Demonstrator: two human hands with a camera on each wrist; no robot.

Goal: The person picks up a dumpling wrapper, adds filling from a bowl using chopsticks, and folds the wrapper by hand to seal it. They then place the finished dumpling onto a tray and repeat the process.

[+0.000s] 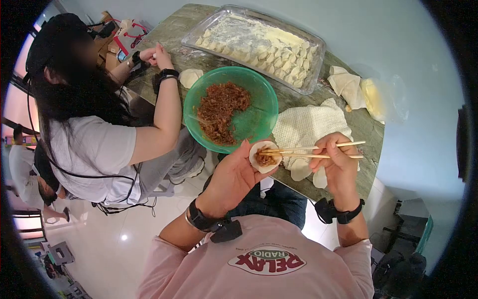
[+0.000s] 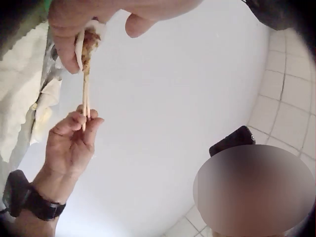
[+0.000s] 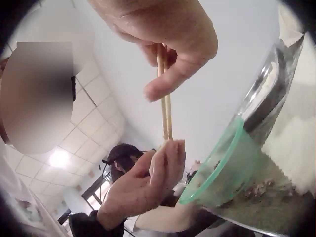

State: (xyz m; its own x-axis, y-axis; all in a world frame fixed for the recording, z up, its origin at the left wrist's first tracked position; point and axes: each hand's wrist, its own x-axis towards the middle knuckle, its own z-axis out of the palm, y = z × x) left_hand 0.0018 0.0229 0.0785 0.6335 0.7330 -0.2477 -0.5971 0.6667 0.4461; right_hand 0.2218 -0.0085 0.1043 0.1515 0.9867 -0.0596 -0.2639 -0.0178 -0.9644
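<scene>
My left hand (image 1: 238, 172) cups a round dumpling wrapper (image 1: 264, 157) with a lump of brown meat filling in its middle, held just off the table's near edge. My right hand (image 1: 336, 158) grips a pair of wooden chopsticks (image 1: 311, 151) whose tips rest on that filling. In the left wrist view the wrapper (image 2: 84, 42) sits folded in the left hand (image 2: 74, 24), and the chopsticks (image 2: 86, 96) run down to the right hand (image 2: 71, 143). The right wrist view shows the chopsticks (image 3: 165, 98) reaching from the right hand (image 3: 168, 34) to the left hand (image 3: 148, 182).
A green bowl (image 1: 256, 117) of minced meat stands just beyond my hands. Behind it lies a floured glass tray (image 1: 196, 34) with rows of dumplings. A white cloth (image 1: 308, 124) and loose wrappers (image 1: 301, 170) lie to the right. Another person (image 1: 94, 144) sits at the left, hands on the table.
</scene>
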